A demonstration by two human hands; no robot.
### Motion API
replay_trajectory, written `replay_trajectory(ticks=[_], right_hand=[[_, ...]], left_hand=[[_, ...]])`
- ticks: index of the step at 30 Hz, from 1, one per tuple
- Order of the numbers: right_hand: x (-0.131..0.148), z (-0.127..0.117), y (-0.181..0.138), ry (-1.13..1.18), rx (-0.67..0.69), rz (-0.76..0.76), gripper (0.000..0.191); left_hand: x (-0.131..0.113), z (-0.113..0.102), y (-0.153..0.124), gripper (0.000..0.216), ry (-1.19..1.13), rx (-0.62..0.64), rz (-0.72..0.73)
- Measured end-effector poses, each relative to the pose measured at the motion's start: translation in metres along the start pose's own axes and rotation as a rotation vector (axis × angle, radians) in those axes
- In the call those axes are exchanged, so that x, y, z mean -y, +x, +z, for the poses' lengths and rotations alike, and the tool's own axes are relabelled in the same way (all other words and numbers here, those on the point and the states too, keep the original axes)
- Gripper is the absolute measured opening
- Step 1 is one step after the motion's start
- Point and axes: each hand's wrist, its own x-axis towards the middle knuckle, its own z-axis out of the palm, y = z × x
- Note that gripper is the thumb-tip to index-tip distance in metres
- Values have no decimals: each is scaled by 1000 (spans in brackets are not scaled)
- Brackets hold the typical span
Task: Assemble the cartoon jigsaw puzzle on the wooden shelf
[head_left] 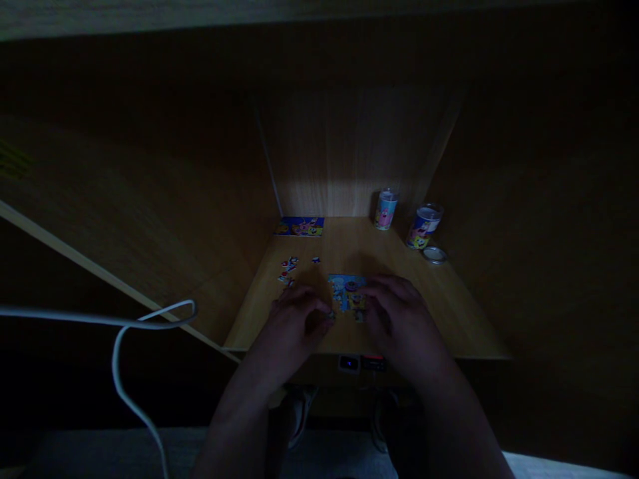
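Smooth wood grain is shown by the shelf [449,319] and back panel [344,146]. Printed card is seen in the puzzle [343,290], clear glossy plastic atop the jars [423,229], shiny metal on the lid [434,255]. The cable [64,315] is sheathed in smooth plastic.

Indoors, home vs. office unclear: dim wooden cubicle [529,219], w/ back panel [349,146] along far edge of bench [455,313], side panels [210,199] at L & R edges, white cable [116,364] off near L corner.
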Motion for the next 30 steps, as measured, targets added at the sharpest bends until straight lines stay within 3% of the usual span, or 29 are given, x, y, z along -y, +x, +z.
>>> replay_trajectory(ticks=[5,15,30], right_hand=[[-16,-6,-1,-64,-68,84,21],[-17,6,1,-140,19,93,15],[-15,5,2,-139,81,100,13]], left_hand=[[-2,1,0,20,-75,33,27],[-18,24,5,25,31,-63,76],[-10,22,6,22,-12,-63,52]])
